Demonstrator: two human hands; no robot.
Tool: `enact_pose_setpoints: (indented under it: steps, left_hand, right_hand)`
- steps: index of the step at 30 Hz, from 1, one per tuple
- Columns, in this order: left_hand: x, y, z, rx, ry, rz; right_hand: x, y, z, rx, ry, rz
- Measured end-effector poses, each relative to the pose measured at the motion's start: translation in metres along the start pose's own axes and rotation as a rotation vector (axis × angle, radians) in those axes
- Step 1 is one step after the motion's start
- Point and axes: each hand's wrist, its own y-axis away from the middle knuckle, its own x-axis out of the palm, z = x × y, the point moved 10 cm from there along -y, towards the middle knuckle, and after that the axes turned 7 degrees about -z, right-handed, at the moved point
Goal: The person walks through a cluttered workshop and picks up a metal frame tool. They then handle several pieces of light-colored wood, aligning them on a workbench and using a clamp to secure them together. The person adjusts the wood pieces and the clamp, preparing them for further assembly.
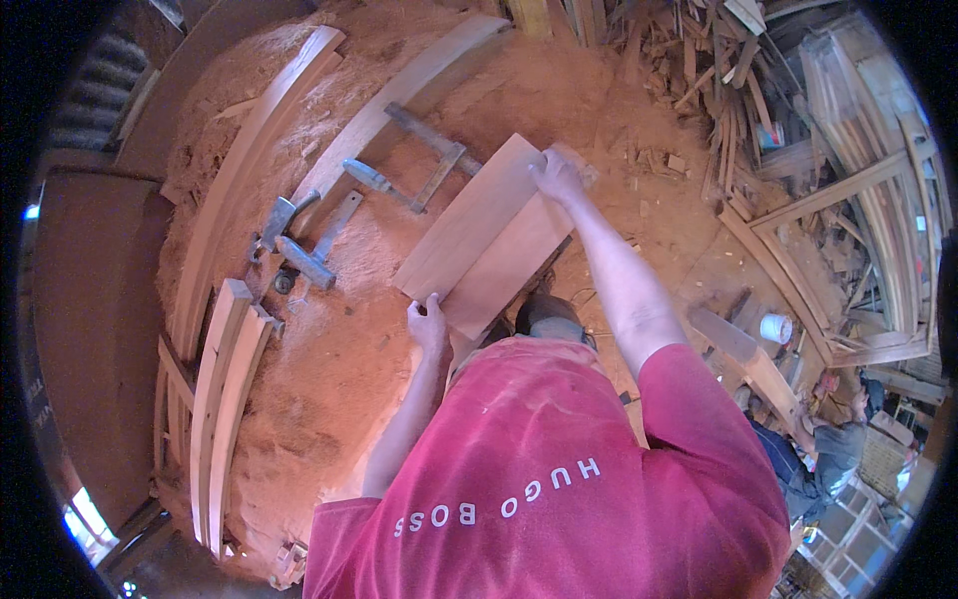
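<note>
Two wooden boards (471, 222) at twelve o'clock, gripped by the left hand (429, 321) at their seven o'clock and the right hand (559, 178) at their two, could slide out of line should either hold slacken.

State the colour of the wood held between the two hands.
The wood is light reddish brown, best seen in the head view.

The paired boards (487, 236) are showing pale pinkish-brown. Left of the boards, the tool handle (367, 176) is showing grey-blue and the sawdust (339, 399) orange-brown. Below them, the shirt (559, 424) is displaying red with white lettering.
</note>
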Motion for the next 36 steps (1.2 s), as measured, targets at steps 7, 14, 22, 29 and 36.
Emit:
enact_pose_setpoints:
  steps: [7, 14, 22, 29, 36]
  left_hand:
    - [-0.032, -0.001, -0.034, -0.056, 0.293, -0.118]
    - [-0.038, -0.024, -0.065, -0.119, 0.141, 0.016]
    - [-0.041, 0.013, -0.136, 0.595, -0.230, -0.048]
    - [-0.040, 0.037, -0.151, 0.601, -0.243, 0.063]
    - [-0.056, 0.016, -0.166, 0.727, -0.235, -0.003]
  right_hand:
    - [-0.062, -0.022, 0.077, -0.097, -0.104, -0.069]
    - [-0.054, -0.037, 0.101, -0.163, -0.233, -0.136]
    - [-0.055, -0.032, 0.090, -0.149, -0.333, -0.224]
    - [-0.075, -0.036, 0.084, -0.169, -0.343, -0.207]
    - [-0.071, -0.033, 0.087, -0.078, -0.392, -0.055]
